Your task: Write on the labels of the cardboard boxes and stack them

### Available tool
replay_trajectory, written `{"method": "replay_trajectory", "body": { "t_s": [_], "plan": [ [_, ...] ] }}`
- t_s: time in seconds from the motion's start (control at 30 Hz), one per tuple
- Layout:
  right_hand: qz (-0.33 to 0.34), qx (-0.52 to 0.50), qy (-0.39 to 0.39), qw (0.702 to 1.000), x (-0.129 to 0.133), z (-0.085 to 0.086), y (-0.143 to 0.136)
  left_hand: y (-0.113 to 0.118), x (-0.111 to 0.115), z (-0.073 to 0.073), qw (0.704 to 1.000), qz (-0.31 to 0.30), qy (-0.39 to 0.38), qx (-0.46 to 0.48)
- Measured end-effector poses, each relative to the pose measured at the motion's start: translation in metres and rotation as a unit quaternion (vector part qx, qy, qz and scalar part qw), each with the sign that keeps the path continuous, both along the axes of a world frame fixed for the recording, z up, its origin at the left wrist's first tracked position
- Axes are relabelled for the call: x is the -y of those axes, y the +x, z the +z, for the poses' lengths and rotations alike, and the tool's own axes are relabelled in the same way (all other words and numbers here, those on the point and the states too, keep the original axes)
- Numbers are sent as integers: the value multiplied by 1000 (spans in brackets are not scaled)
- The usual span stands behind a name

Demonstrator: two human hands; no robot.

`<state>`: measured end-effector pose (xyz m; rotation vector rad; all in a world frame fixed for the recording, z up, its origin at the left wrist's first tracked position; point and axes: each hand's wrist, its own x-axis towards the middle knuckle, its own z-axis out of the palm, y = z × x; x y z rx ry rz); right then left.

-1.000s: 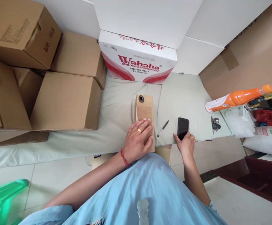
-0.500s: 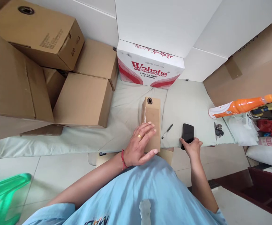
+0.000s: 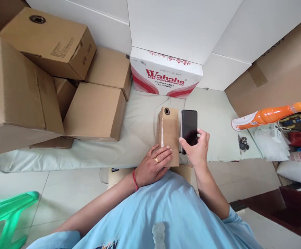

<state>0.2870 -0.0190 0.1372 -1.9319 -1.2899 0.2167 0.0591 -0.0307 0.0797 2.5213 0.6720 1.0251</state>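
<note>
A narrow brown cardboard box [image 3: 171, 133] lies on the pale green cloth in front of me. My left hand [image 3: 154, 165] rests on the box's near end, fingers stretched out and close together; a ring and a red cord show on it. In my right hand [image 3: 198, 147] is a black smartphone [image 3: 189, 124], gripped by its lower sides between thumb and fingers, screen facing up. The phone is just right of the box and looks lifted off the cloth. The pen that lay there is hidden behind the phone and hand.
Several cardboard boxes [image 3: 93, 110] stack up on the left. A white and red Wahaha carton [image 3: 166, 77] stands against the wall. To the right are an orange bottle [image 3: 269, 116], keys [image 3: 243, 143] and a clear plastic bag [image 3: 272, 147]. A green stool [image 3: 10, 211] is at lower left.
My right hand has picked up the smartphone and carried it left, beside the narrow box. My left hand has slid slightly toward me on the box.
</note>
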Motion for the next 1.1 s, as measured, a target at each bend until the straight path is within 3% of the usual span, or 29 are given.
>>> {"method": "replay_trajectory", "body": {
  "t_s": [0.13,0.23,0.63,0.73,0.87,1.0,1.1],
  "plan": [
    [34,-5,10,999,-19,14,-45,1,4,-2,1000,17,1,-9],
    [38,-6,-7,999,-25,16,-63,0,5,-5,1000,24,-5,-2],
    [50,25,-22,998,-27,15,-74,0,3,-7,1000,20,3,17],
    [42,35,6,998,-28,9,-56,-1,3,-6,1000,18,5,8],
    [-28,43,9,999,-23,-4,-1,-3,4,-6,1000,8,-9,0],
    [-129,41,-85,987,-1,-22,65,-1,6,-7,1000,7,-12,10],
    [-185,36,-177,966,24,-37,97,1,8,-9,998,32,-17,51]
  ]
}}
